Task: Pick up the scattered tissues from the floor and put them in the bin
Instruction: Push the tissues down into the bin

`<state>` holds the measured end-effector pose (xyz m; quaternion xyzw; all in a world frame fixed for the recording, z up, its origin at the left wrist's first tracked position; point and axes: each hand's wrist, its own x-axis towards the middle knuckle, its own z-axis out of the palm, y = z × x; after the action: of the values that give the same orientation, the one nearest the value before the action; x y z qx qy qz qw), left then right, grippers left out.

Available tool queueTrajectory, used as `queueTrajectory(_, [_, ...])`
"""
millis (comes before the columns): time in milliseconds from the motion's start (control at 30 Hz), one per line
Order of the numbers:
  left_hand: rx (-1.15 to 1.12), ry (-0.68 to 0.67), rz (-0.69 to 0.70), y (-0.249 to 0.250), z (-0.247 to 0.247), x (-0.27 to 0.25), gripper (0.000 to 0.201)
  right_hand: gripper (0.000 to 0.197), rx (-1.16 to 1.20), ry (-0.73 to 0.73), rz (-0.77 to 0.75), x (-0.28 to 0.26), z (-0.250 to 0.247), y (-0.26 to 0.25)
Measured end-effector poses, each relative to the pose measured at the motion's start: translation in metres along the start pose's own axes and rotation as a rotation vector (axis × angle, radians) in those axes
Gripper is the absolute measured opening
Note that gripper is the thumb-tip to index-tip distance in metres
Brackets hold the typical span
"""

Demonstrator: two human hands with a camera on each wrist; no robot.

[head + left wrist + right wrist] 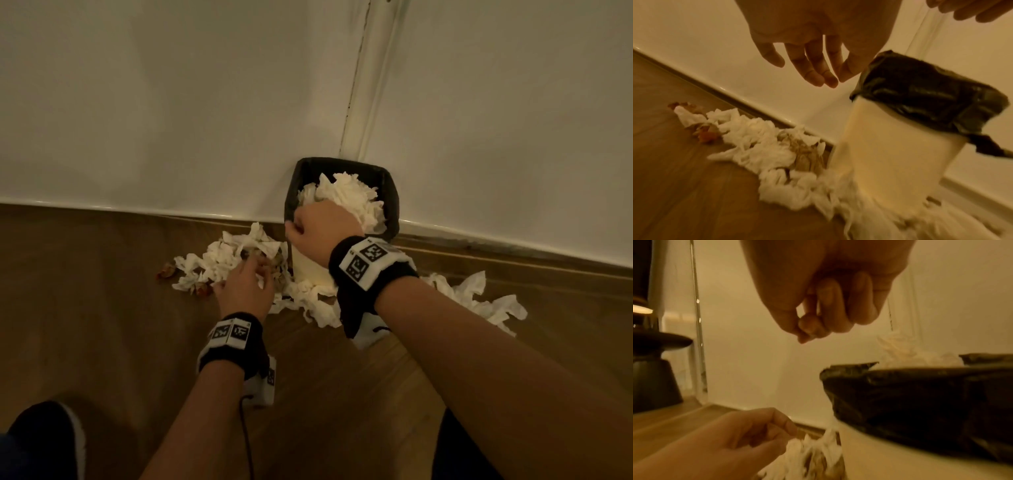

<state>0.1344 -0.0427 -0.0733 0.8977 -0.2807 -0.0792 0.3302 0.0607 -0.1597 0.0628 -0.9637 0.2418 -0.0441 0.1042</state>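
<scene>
Left hand point(245, 287) loose-fingered above floor tissues point(219, 257), right hand point(322, 228) curled empty over bin point(390, 192)

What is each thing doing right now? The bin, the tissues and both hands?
Bin: upright against the wall, black liner over its rim, piled high with tissues.
Floor tissues: crumpled, scattered round the bin's foot.
Left hand: empty, fingers loose, reaching down over the floor tissues.
Right hand: over the bin's rim, fingers curled, holding nothing.
</scene>
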Motion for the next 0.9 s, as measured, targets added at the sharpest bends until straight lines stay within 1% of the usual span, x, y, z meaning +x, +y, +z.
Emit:
queueTrajectory(67, [0.121,-0.118,0.002,-0.005,0.011,-0.005,0.015,0.040,-0.019,-0.182,0.036,-0.003,0.021,0.004])
queueTrajectory(133, [0.214,-0.226,0.048,-0.007,0.023,-0.011,0.018,0.024,0.003,-0.395,0.135,-0.008,0.047,0.019])
queueTrajectory(167, [0.255,-0.277,0.083,-0.007,0.030,-0.014,0.019,0.021,0.008,-0.489,0.194,-0.012,0.061,0.029])
queueTrajectory(200, [0.296,-0.326,0.125,-0.006,0.037,-0.016,0.019,0.023,-0.012,-0.571,0.245,-0.016,0.075,0.039])
queueTrajectory(233, [0.335,-0.369,0.170,-0.005,0.045,-0.019,0.020,0.020,-0.039,-0.620,0.289,-0.020,0.087,0.048])
queueTrajectory(267, [0.361,-0.401,0.207,-0.005,0.053,-0.020,0.023,0.016,-0.060,-0.628,0.320,-0.025,0.096,0.055])
queueTrajectory(333, [0.359,-0.428,0.239,-0.004,0.065,-0.020,0.032,0.016,-0.044,-0.585,0.369,-0.032,0.114,0.063])
queueTrajectory(433, [0.309,-0.406,0.238,-0.005,0.077,-0.015,0.050,0.026,0.018,-0.553,0.438,-0.038,0.139,0.069])
queueTrajectory(533, [0.370,-0.396,0.282,-0.007,0.083,-0.008,0.060,0.039,0.082,-0.539,0.502,-0.043,0.158,0.071])
queueTrajectory(567, [0.407,-0.390,0.304,-0.008,0.084,-0.006,0.060,0.042,0.095,-0.528,0.504,-0.045,0.162,0.071])
queueTrajectory(633, [0.462,-0.389,0.322,-0.011,0.085,-0.003,0.056,0.038,0.106,-0.529,0.479,-0.049,0.169,0.070])
queueTrajectory(700, [0.484,-0.385,0.295,-0.015,0.084,-0.005,0.051,0.035,0.093,-0.578,0.431,-0.052,0.175,0.068])
queueTrajectory(733, [0.484,-0.339,0.278,-0.017,0.082,-0.007,0.049,0.035,0.092,-0.603,0.413,-0.054,0.179,0.067])
queueTrajectory(800, [0.441,-0.167,0.226,-0.021,0.077,-0.014,0.047,0.041,0.106,-0.620,0.390,-0.058,0.184,0.066])
queueTrajectory(867, [0.308,-0.033,0.061,-0.030,0.071,-0.021,0.046,0.043,0.073,-0.620,0.377,-0.060,0.185,0.066])
queueTrajectory(900, [0.234,-0.002,-0.040,-0.036,0.068,-0.023,0.044,0.040,0.052,-0.611,0.392,-0.059,0.184,0.066])
